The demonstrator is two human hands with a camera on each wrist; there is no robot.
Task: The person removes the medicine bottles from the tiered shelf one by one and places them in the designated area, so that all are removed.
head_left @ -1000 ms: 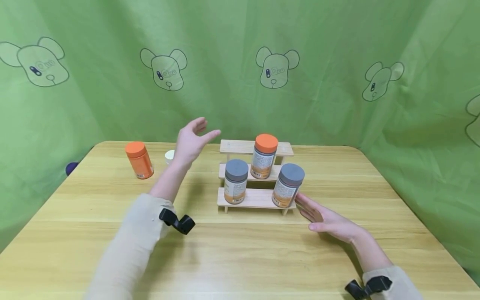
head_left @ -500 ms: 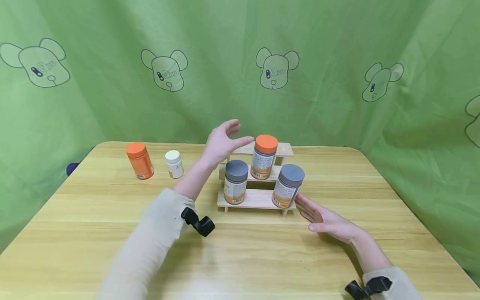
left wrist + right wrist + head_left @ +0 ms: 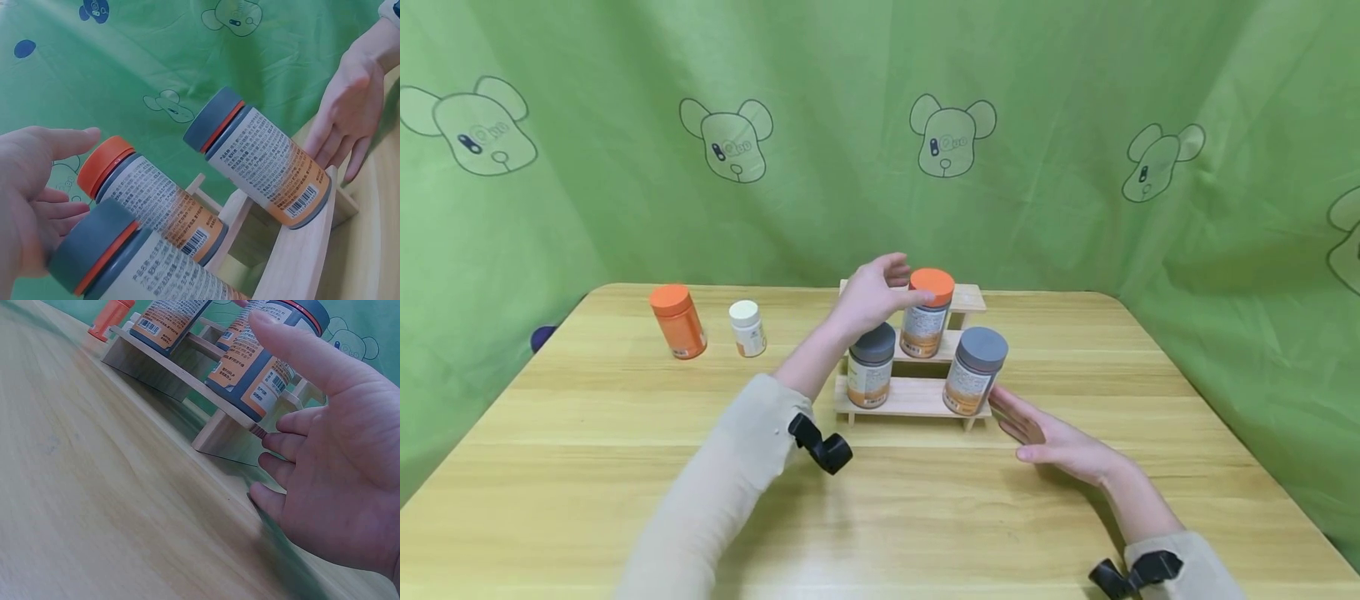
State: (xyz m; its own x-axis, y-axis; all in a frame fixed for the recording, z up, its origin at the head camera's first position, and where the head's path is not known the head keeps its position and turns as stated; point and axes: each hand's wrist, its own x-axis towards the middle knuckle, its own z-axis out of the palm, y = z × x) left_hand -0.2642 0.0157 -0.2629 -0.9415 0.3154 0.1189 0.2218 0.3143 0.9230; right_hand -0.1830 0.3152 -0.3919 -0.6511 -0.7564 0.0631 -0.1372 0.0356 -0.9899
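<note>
My left hand [image 3: 876,296] reaches over the front-left grey-lidded jar [image 3: 870,375] to the orange-lidded jar [image 3: 925,321] on the middle step. Its thumb and fingers are spread about that orange lid [image 3: 106,162], not closed on it; whether they touch it I cannot tell. My right hand [image 3: 1060,446] lies with fingers extended at the right end of the wooden tiered stand [image 3: 917,396]. In the right wrist view its fingertips [image 3: 275,440] meet the stand's end, beside the front-right grey-lidded jar [image 3: 973,379]. The jars stand upright.
To the left on the wooden table [image 3: 880,517] stand an orange bottle [image 3: 681,325] and a small white bottle [image 3: 748,329]. The stand's top step [image 3: 967,298] is partly hidden behind my left hand and a jar. A green curtain [image 3: 850,192] hangs behind the table.
My left hand has moved right, from near the white bottle to the orange-lidded jar, uncovering the white bottle. My right hand has stayed at the stand's end.
</note>
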